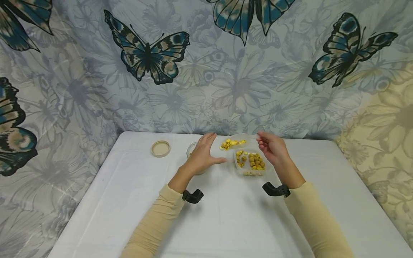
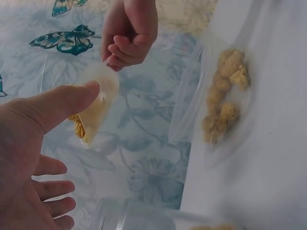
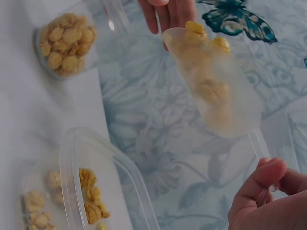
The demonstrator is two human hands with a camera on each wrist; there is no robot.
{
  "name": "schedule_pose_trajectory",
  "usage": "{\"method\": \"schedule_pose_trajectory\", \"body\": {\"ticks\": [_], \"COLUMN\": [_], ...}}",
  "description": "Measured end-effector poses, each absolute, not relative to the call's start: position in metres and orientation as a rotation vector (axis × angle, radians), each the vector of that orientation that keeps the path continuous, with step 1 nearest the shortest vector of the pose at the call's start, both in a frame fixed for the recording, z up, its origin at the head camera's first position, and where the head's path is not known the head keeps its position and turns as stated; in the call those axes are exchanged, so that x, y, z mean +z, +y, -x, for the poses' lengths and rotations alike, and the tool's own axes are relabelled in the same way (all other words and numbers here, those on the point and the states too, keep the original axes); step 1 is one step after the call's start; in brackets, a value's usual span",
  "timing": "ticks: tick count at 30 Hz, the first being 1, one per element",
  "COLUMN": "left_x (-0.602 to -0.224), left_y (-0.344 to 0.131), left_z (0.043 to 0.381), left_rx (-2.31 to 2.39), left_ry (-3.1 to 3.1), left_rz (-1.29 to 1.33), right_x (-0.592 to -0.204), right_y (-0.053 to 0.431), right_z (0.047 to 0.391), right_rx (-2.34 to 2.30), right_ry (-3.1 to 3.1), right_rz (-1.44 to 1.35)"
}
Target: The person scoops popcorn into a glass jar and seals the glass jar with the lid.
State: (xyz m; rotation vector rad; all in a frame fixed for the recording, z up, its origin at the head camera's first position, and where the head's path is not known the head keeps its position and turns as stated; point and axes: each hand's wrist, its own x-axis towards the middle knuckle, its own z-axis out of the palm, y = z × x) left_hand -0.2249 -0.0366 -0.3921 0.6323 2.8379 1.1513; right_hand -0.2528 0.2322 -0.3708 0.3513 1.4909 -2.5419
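Note:
My right hand [image 1: 273, 147] pinches the thin handle of a translucent scoop [image 3: 235, 105]. Pieces of yellow popcorn [image 1: 233, 144] fill the scoop, which is raised above the table. Below it stands a clear plastic container [image 3: 69, 158] with more popcorn [image 1: 256, 162] inside. My left hand [image 1: 201, 154] is spread, thumb apart from the fingers and nothing in its grasp, between the scoop and a clear jar [image 1: 190, 147]. From the head, that hand hides most of the jar. Seen from the right wrist, popcorn [image 3: 67, 44] lies in the bottom of the jar.
A round lid [image 1: 160, 148] with a pale rim lies on the table left of the jar. White cloth [image 1: 219, 215] covers the table. A fabric backdrop [image 1: 200, 93] with butterflies and flowers hangs right behind the table's far edge.

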Motion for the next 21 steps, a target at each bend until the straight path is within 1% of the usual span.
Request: {"method": "schedule_pose_trajectory", "body": {"ticks": [3,12,21], "left_x": [-0.392,-0.395,-0.404], "left_y": [-0.044,-0.065,-0.079], "left_z": [0.225,0.224,0.224], "left_rx": [1.174,1.232,1.263], "left_ry": [2.849,2.843,2.829], "left_rz": [-0.617,-0.449,-0.399], "right_x": [-0.369,-0.367,-0.372], "right_y": [0.226,0.211,0.201], "right_z": [0.253,0.256,0.256], "right_rx": [-2.529,-2.511,-2.476], "right_ry": [1.501,1.53,1.549], "right_rz": [-0.352,-0.36,-0.393]}}
